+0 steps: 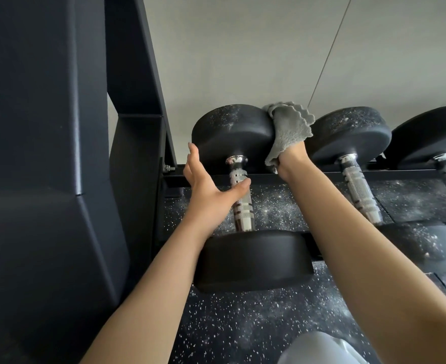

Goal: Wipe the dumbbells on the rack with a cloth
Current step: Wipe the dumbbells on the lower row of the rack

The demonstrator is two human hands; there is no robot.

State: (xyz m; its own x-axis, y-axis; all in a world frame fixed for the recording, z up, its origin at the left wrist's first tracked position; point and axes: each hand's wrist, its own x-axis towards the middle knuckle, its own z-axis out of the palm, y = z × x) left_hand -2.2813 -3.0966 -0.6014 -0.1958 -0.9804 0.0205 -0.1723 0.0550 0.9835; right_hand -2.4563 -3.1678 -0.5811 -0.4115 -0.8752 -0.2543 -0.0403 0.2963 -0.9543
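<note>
The leftmost black dumbbell lies on the rack, its chrome handle running toward me to the near head. My left hand has straight fingers against the left side of the far head, and its thumb lies on the handle. My right hand is mostly covered by a grey cloth, which it holds against the right side of the far head, in the gap beside the second dumbbell.
A third dumbbell lies at the right edge. A dark padded machine frame fills the left side. Speckled black rubber flooring shows below the rack, and a pale wall stands behind it.
</note>
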